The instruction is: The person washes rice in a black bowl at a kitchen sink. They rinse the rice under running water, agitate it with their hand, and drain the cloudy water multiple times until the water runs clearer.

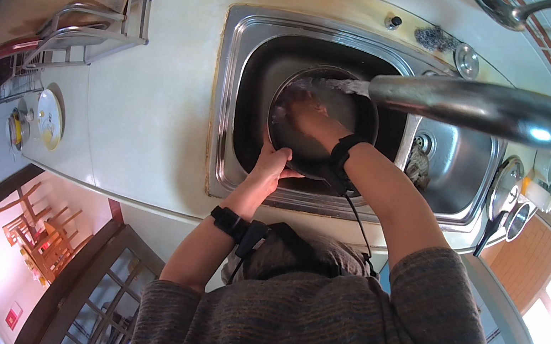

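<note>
A dark round pan (349, 116) sits in the left basin of a stainless-steel sink (221, 104). Water runs from the metal faucet (459, 106) into it. My left hand (272, 165) grips the pan's near-left rim, thumb on top. Inside the pan is my right hand (304, 111), blurred by motion and splashing water, against the left inner side. Whether its fingers hold anything cannot be made out. Each wrist wears a black band with a cable.
The smaller right basin (461, 174) holds a crumpled object (418, 167) beside its drain. A steel-wool pad (436, 38) lies behind the sink. A metal rack (92, 29) and a plate (50, 119) are on the left; a glass lid (505, 189) stands at the right.
</note>
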Demonstrator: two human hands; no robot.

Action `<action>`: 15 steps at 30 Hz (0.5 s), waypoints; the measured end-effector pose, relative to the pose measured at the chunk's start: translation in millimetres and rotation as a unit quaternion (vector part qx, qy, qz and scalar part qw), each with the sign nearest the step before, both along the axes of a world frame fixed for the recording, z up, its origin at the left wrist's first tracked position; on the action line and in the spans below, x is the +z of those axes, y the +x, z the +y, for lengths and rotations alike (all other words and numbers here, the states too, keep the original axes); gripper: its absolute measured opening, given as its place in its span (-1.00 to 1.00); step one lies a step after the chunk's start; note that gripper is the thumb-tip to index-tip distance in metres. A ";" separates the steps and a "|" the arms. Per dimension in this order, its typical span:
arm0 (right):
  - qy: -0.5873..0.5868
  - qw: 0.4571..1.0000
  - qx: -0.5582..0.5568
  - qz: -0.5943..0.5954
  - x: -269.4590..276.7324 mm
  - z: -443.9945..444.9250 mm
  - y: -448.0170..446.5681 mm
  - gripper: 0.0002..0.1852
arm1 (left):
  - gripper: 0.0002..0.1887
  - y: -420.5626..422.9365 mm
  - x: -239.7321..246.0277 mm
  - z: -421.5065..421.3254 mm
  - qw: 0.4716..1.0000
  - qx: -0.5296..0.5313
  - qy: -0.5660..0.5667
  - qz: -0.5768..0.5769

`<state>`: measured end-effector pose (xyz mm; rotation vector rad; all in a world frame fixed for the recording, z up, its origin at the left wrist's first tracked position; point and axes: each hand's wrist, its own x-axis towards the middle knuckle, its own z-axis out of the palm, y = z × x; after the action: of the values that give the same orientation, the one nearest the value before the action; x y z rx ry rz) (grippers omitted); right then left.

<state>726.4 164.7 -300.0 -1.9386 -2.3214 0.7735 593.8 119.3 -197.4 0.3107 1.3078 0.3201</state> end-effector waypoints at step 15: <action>-0.221 0.971 -0.043 -0.074 -68.2 -55.9 17.5 -0.46 | -0.34 -19.6 -15.8 -19.6 0.997 0.007 0.071 -0.002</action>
<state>743.8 108.8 -368.2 -2.3229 -2.2715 1.2702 574.2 99.6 -213.2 0.4200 1.2871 0.4265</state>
